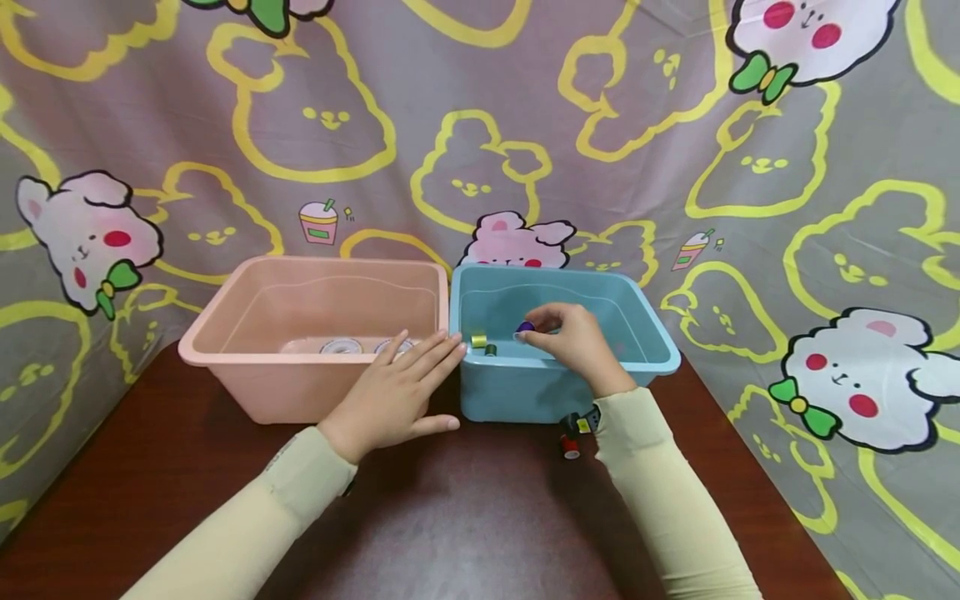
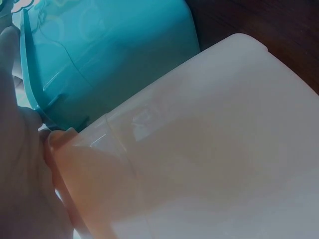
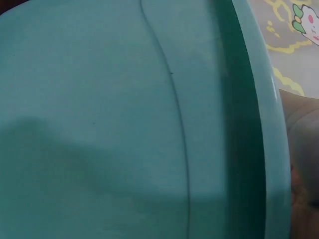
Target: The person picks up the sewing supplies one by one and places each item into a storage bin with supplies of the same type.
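Observation:
My right hand (image 1: 576,340) reaches over the front rim of the blue bin (image 1: 517,392) and pinches a small purple spool of thread (image 1: 527,327) between thumb and fingers. Inside that bin lie a yellow spool (image 1: 478,341) and a dark green spool (image 1: 491,350). With fingers straight, my left hand (image 1: 397,392) rests on the front rim of the pink bin (image 1: 285,383), its fingertips by the corner where the two bins meet. The right wrist view shows mostly the outer wall of the blue bin (image 3: 99,99); the spool is hidden there.
Two white discs with printed rings, one of them a left disc (image 1: 341,345), lie in the pink bin. A red spool (image 1: 571,448) sits on the brown table (image 1: 480,517) below my right wrist. A patterned curtain (image 1: 480,100) hangs behind the bins.

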Motion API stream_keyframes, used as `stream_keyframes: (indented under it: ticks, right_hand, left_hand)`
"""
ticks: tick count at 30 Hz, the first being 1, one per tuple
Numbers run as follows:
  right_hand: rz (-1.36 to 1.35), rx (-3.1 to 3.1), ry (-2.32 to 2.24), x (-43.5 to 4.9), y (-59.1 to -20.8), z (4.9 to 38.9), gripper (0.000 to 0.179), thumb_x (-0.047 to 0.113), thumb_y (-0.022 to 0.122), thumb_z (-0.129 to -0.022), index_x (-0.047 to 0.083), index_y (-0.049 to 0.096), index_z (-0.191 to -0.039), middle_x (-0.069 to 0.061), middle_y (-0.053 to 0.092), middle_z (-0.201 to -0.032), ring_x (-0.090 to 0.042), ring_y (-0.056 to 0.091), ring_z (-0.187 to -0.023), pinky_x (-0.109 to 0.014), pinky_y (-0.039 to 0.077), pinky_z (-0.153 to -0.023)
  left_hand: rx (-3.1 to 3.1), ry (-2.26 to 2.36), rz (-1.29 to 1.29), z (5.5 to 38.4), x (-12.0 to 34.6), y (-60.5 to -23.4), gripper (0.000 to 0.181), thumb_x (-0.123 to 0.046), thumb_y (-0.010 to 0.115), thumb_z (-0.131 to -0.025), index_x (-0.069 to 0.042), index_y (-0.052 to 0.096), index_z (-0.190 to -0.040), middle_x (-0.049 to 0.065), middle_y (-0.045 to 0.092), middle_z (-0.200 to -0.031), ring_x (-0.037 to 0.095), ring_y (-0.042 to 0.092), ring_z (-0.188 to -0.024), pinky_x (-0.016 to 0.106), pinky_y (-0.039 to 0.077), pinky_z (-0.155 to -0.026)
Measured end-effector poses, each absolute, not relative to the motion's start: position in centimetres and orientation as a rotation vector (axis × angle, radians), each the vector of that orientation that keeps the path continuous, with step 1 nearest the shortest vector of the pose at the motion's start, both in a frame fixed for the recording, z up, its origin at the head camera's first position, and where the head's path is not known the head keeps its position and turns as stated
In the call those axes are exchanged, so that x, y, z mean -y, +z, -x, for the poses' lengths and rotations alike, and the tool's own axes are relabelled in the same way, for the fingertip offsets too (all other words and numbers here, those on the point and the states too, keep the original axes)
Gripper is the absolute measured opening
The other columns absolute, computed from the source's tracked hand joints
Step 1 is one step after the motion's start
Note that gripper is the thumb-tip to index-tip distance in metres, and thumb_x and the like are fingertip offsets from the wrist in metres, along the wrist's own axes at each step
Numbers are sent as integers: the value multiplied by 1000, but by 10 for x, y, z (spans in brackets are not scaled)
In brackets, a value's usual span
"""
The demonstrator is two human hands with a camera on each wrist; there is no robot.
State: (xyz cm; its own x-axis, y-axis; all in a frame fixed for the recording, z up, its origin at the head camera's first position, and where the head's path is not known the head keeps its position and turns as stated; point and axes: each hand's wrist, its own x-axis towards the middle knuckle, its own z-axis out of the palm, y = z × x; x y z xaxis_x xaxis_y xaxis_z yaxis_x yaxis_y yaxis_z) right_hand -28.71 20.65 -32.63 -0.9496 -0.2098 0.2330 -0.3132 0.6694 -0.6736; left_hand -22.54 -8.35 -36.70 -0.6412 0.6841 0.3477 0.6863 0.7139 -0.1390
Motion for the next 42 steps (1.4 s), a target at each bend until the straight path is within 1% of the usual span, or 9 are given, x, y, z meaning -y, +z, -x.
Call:
stream_keyframes:
  ticks: [4,14,19,22,25,27,31,36,42]
  right_hand:
    - [-430,2774,1126,-206,-328,288,34,26,81,-88,7,74,-115,-8,73,-102,-24,66,-96,-41,56,-78]
    - [-428,2788,1122,-205,-329,288,35,26,81,-88,7,73,-117,-8,72,-103,-24,66,-96,-41,57,-77]
    - [-437,2778,1104,-205,-330,287,34,26,81,-88,7,74,-116,-8,72,-103,-24,66,-96,-42,57,-78]
    - [-444,2770,1096,-205,-330,287,33,25,81,-89,7,74,-116,-8,72,-107,-24,66,-99,-43,57,-81]
    - [-447,2766,1091,-205,-330,287,32,23,80,-90,7,73,-117,-9,72,-112,-25,67,-103,-45,57,-83]
    - [-448,2764,1086,-205,-330,287,32,23,79,-90,7,73,-117,-9,71,-113,-25,67,-103,-45,57,-83]
    - [-457,2758,1074,-205,-330,287,31,24,79,-90,7,73,-116,-9,72,-112,-25,67,-102,-44,57,-83]
    - [-464,2753,1059,-204,-331,287,30,23,78,-91,7,73,-116,-10,71,-112,-25,67,-101,-44,57,-81]
    - [-469,2715,1054,-205,-333,285,27,22,75,-94,6,73,-115,-10,70,-109,-25,66,-98,-44,57,-78]
  left_hand:
    - [2554,-6,1059,226,84,-368,89,-65,56,-95,-12,29,-161,6,25,-167,25,20,-154,55,12,-124]
    - [2527,1,1067,226,85,-368,89,-66,54,-95,-11,29,-161,6,25,-167,25,21,-154,55,12,-124]
    - [2518,-1,1072,226,85,-368,89,-65,55,-95,-10,30,-160,7,26,-166,26,23,-154,57,16,-123]
    - [2527,-3,1070,226,85,-367,89,-65,55,-95,-11,29,-160,7,26,-167,26,22,-154,57,16,-123]
    - [2543,-10,1065,226,85,-367,89,-66,55,-95,-11,28,-161,6,25,-167,25,21,-154,55,13,-124]
    - [2547,-21,1065,227,85,-367,89,-65,57,-94,-12,29,-161,6,25,-167,26,22,-154,55,12,-124]
    - [2547,-34,1065,227,84,-368,90,-63,60,-94,-11,30,-160,6,25,-167,26,22,-154,55,11,-124]
    - [2543,-14,1061,227,85,-368,89,-65,56,-95,-12,29,-161,6,25,-167,26,22,-154,56,15,-123]
    - [2535,-14,1063,227,85,-368,89,-65,56,-95,-11,29,-160,6,26,-166,26,23,-154,55,13,-123]
